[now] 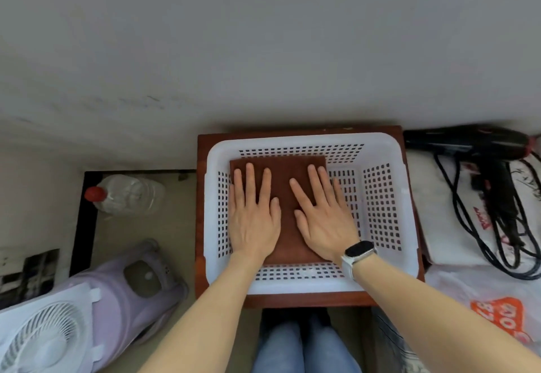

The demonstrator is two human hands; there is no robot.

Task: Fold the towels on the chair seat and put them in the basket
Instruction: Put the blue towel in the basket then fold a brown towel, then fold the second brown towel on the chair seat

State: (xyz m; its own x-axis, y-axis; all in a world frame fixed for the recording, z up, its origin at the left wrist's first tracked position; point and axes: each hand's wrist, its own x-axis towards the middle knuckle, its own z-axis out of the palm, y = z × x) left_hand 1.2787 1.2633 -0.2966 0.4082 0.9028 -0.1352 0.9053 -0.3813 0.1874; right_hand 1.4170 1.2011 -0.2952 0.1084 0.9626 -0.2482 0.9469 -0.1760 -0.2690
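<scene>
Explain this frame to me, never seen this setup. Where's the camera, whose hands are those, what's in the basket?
There is no robot: one wide-angle camera on a person's head looks down at their bare hands. The white perforated basket sits on a reddish-brown chair seat. A folded brown towel lies inside it. The left hand and right hand, smartwatch on that wrist, lie flat on the towel, fingers spread, gripping nothing. Around: bottle, fan, hair dryer.

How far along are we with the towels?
Done: a folded brown towel lies inside the white basket. In hand: left hand and right hand press it flat, palms open. Left: no other towels are visible on the chair seat.
</scene>
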